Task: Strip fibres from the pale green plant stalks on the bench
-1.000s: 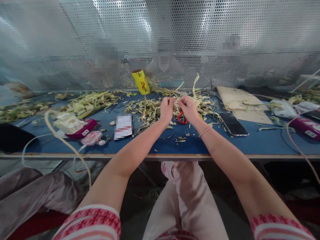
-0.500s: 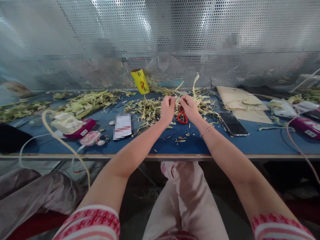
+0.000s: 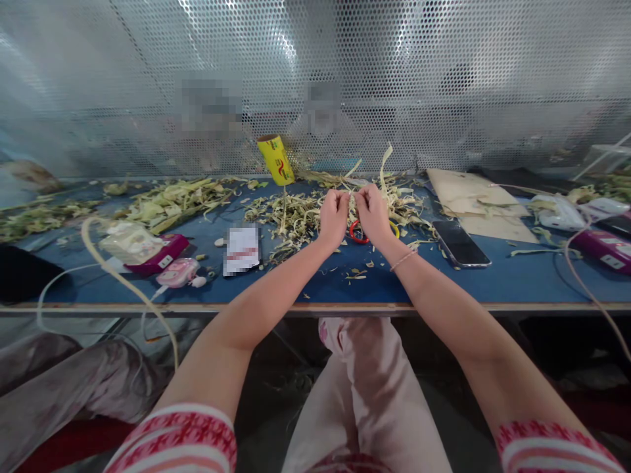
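Note:
My left hand [image 3: 335,215] is closed, thumb against fingers, over the heap of shredded plant strips [image 3: 300,213]. Facing it, my right hand [image 3: 372,211] is closed in the same pinch. Between the two sets of fingertips shows a small pale plant piece [image 3: 351,205], partly hidden by the fingers. Scissors with a red handle loop [image 3: 357,235] and a yellow one [image 3: 395,228] are beneath my right hand, which covers their middle. Whether that hand also touches the scissors I cannot tell.
A yellow printed tube [image 3: 277,159] stands tilted on a thin stick. A phone [image 3: 462,243] and cardboard [image 3: 503,226] are to the right. At left lie a blurred card [image 3: 241,249], a purple device [image 3: 160,255] with tubing, and more plant strips [image 3: 177,200]. A perforated metal panel [image 3: 345,59] rises behind.
My right hand has turned slightly and shifted a little. The yellow loop now shows to its right, and less of the red loop's top is visible. Both hands remain pinched close together.

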{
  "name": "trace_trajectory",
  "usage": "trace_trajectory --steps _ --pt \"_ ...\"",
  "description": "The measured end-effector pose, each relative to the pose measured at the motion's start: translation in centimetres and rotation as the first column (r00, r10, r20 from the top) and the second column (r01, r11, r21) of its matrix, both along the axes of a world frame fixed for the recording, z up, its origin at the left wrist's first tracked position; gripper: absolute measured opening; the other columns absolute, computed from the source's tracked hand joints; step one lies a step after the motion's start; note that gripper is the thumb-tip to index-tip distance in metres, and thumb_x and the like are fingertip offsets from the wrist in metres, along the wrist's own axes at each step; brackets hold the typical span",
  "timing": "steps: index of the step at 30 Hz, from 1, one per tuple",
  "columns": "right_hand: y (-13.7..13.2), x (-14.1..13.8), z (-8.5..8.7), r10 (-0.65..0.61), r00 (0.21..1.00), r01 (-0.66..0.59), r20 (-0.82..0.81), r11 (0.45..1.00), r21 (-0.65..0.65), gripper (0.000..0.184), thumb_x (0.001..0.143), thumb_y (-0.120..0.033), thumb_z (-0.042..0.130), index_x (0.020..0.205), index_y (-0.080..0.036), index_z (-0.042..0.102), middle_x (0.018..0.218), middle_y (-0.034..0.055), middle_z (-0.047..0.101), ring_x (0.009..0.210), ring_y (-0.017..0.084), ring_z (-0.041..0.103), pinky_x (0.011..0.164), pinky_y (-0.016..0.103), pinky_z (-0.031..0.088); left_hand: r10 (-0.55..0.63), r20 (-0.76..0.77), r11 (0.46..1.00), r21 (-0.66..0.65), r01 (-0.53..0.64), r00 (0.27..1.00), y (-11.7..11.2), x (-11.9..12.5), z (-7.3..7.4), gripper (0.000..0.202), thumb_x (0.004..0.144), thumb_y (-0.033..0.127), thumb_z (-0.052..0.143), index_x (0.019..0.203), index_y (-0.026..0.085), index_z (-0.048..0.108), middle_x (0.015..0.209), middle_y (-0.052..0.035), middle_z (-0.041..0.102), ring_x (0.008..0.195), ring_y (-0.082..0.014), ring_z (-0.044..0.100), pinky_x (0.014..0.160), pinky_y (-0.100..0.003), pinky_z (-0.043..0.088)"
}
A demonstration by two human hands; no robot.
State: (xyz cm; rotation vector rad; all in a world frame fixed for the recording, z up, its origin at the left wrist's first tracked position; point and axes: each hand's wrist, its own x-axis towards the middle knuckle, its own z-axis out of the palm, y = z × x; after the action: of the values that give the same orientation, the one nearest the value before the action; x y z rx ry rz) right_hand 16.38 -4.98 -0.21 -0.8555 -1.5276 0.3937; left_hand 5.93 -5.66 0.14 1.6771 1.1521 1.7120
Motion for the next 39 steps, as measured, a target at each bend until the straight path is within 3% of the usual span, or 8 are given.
trace_trajectory --steps 4,13,17,26,34,39 --pt "-0.1 -0.3 -0.1 -0.022 0.998 0.022 -0.052 1.0 -0.001 0.018 0.09 -0.03 0.048 0.077 -0.024 0.037 0.064 -0.0041 0.04 0.062 0.012 0.041 0.063 0.029 0.033 -0.039 0.07 0.999 -0.027 0.041 0.997 -0.1 0.3 -0.1 0.027 0.09 0.043 0.051 0.074 0.022 0.044 0.056 0.0037 0.042 0.055 -0.0123 0.042 0.06 -0.029 0.035" --pt "0.9 0.0 -0.7 -0.017 0.991 0.012 -0.135 0.999 -0.035 0.023 0.091 -0.043 0.046 0.082 -0.024 0.037 0.072 -0.0017 0.04 0.068 0.013 0.042 0.061 0.027 0.033 -0.07 0.054 0.998 -0.007 0.07 0.996 0.0 0.4 -0.4 0.03 0.09 0.046 0.05 0.074 0.02 0.045 0.059 0.0027 0.046 0.058 -0.011 0.045 0.061 -0.027 0.037" --pt "0.5 0.3 -0.3 -0.057 0.991 0.057 -0.12 0.998 -0.008 0.02 0.092 -0.038 0.045 0.081 -0.024 0.038 0.07 -0.0022 0.041 0.065 0.012 0.041 0.065 0.028 0.035 -0.179 0.215 0.976 -0.082 0.2 0.96 0.2 0.7 -0.4 0.03 0.091 0.049 0.046 0.082 0.02 0.047 0.06 0.0035 0.05 0.053 -0.0094 0.047 0.057 -0.025 0.04" --pt "-0.1 0.6 0.3 -0.123 0.989 0.126 -0.079 0.991 0.032 0.016 0.091 -0.031 0.047 0.08 -0.024 0.038 0.071 -0.0024 0.04 0.067 0.013 0.042 0.067 0.028 0.036 -0.384 0.361 0.871 -0.162 0.463 0.85 0.5 0.7 -0.3 0.029 0.078 0.038 0.068 0.068 0.017 0.052 0.064 0.0019 0.058 0.055 -0.006 0.051 0.058 -0.023 0.045" --pt "0.5 0.7 0.1 -0.119 0.987 0.121 -0.112 0.993 0.01 0.022 0.091 -0.039 0.047 0.078 -0.023 0.039 0.071 -0.0028 0.04 0.066 0.011 0.042 0.063 0.027 0.036 -0.406 0.348 0.864 -0.156 0.479 0.845 0.9 0.2 0.0 0.031 0.066 0.038 0.077 0.067 0.015 0.057 0.059 0.0025 0.059 0.051 -0.0044 0.05 0.055 -0.021 0.046" --pt "0.9 0.7 -0.1 -0.048 0.98 0.031 -0.196 0.996 -0.085 0.022 0.091 -0.037 0.05 0.078 -0.023 0.039 0.068 -0.0033 0.04 0.063 0.01 0.041 0.059 0.025 0.035 -0.442 0.151 0.88 -0.121 0.46 0.884 1.9 -1.2 0.1 0.031 0.06 0.039 0.081 0.07 0.016 0.062 0.057 0.0027 0.059 0.052 -0.0072 0.053 0.057 -0.023 0.048"
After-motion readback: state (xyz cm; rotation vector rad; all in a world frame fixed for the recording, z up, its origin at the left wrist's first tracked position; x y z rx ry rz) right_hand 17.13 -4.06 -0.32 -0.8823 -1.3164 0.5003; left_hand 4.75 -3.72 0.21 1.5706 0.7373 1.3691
